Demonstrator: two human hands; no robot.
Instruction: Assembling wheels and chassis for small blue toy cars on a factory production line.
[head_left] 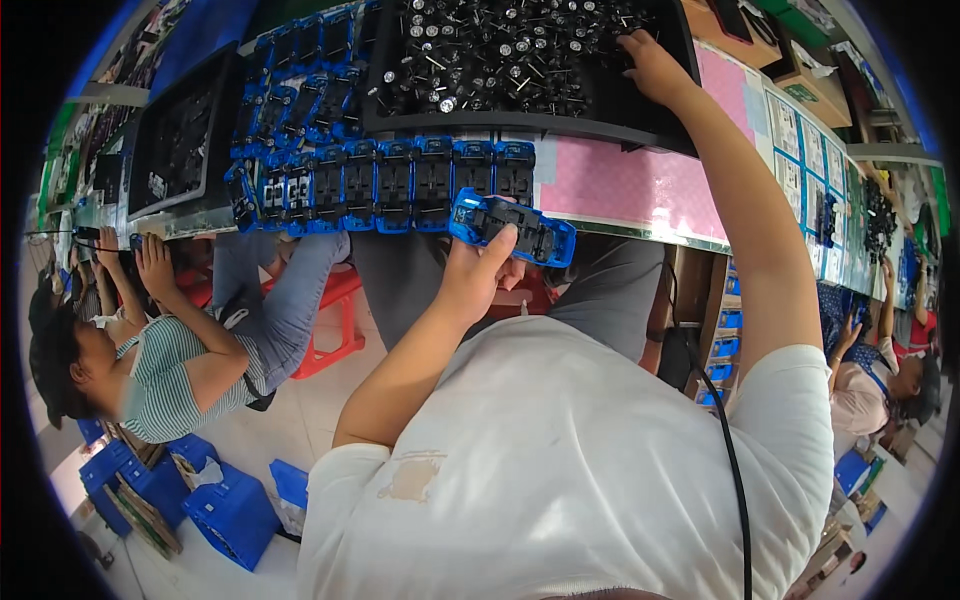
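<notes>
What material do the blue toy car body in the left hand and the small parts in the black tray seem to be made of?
The blue toy car body, held by the left hand, looks like glossy moulded plastic: bright highlights, even colour. The small wheel-and-axle parts in the black tray, where the right hand reaches, seem black rubber or plastic with shiny metal pins; too small to be certain.

Glossy blue plastic toy car body (512,228), shiny metal axles (500,45), matt black tray (560,125), white cloth shirt (580,470)
</notes>
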